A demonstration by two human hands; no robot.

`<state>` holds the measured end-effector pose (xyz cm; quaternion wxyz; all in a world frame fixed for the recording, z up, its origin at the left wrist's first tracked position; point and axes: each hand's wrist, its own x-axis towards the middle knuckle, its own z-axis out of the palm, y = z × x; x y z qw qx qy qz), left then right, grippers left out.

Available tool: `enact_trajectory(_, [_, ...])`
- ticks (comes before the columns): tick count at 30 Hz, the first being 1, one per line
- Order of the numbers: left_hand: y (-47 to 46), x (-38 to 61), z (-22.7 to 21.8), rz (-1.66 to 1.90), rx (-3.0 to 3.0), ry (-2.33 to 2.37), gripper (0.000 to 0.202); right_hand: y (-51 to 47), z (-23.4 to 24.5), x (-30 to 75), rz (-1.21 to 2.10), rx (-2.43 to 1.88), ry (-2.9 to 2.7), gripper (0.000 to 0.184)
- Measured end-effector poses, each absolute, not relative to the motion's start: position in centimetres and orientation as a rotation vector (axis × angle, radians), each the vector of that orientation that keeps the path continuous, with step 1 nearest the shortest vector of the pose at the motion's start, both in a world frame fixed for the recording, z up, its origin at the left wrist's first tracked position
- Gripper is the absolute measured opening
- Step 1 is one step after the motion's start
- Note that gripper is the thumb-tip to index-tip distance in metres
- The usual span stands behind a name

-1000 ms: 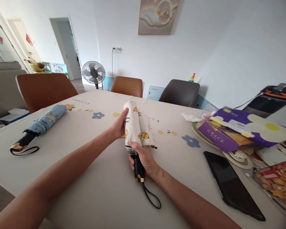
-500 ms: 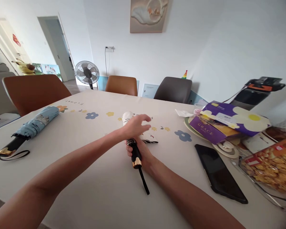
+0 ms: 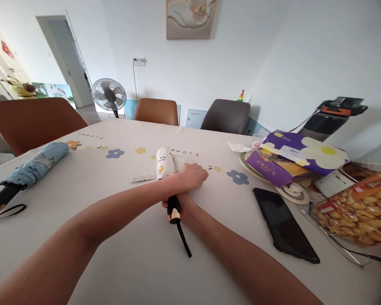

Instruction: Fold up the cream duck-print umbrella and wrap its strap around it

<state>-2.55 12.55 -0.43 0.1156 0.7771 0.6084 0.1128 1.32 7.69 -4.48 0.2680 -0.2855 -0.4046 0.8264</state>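
Observation:
A folded white umbrella (image 3: pixel 165 160) with small printed figures lies on the table, its black handle (image 3: pixel 173 206) with a gold end and wrist strap towards me. My right hand (image 3: pixel 182 204) is closed around the handle; my left wrist hides part of this grip. Crossing over it, my left hand (image 3: pixel 195 176) is closed at the umbrella's right side. Its fingertips are turned away, so what they hold is hidden. A pale printed strip (image 3: pixel 142 178) shows left of the umbrella. On the table's left lies a folded blue umbrella (image 3: pixel 40 164) with a black and gold handle.
To the right lie a black phone (image 3: pixel 285 224), purple boxes (image 3: pixel 266 167), a plate (image 3: pixel 245 163), glasses (image 3: pixel 343 250) and a bag of snacks (image 3: pixel 362 212). Chairs (image 3: pixel 157 111) line the far edge, with a fan (image 3: pixel 109 94) behind.
My left hand has gone from spread fingers to closed and moved slightly right and down over the black-edged flap. My right hand keeps the handle. The view has shifted a little.

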Motion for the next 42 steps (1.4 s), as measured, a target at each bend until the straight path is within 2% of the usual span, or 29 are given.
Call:
enact_trajectory(4, [12.5, -2.7, 0.0, 0.522, 2.278, 1.879, 0.021, 7.7, -4.4, 1.3, 2.342, -0.728, -1.001, 0.021])
enact_trajectory(9, [11.7, -4.5, 1.2, 0.581, 2.352, 2.03, 0.025, 7.5, -4.1, 1.3, 2.358, -0.741, -0.937, 0.01])
enact_trajectory(15, [8.0, -8.7, 2.3, 0.925, 2.388, 2.244, 0.028, 7.7, -4.1, 1.3, 2.403, -0.815, -1.01, 0.028])
enact_trajectory(21, [3.5, -11.9, 1.5, 1.074, 2.221, 2.486, 0.029, 7.1, -3.7, 1.2, 2.293, -0.909, -1.046, 0.026])
enact_trajectory(28, [0.9, -14.1, -1.9, 1.321, 1.776, 2.209, 0.033, 7.0, -3.8, 1.2, 2.278, -0.884, -1.099, 0.024])
enact_trajectory(32, [0.0, -14.5, -3.2, 1.375, 1.681, 2.11, 0.028, 7.0, -3.6, 1.5, 2.291, -0.842, -1.171, 0.03])
enact_trajectory(39, [-0.6, -14.2, -3.2, 1.476, 1.317, 1.862, 0.021, 7.3, -4.3, 1.5, 2.305, -0.765, -1.113, 0.047])
enact_trajectory(42, [-0.5, -14.1, -3.4, 1.514, 1.292, 1.799, 0.019, 7.3, -4.6, 1.4, 2.267, -0.812, -1.175, 0.049])
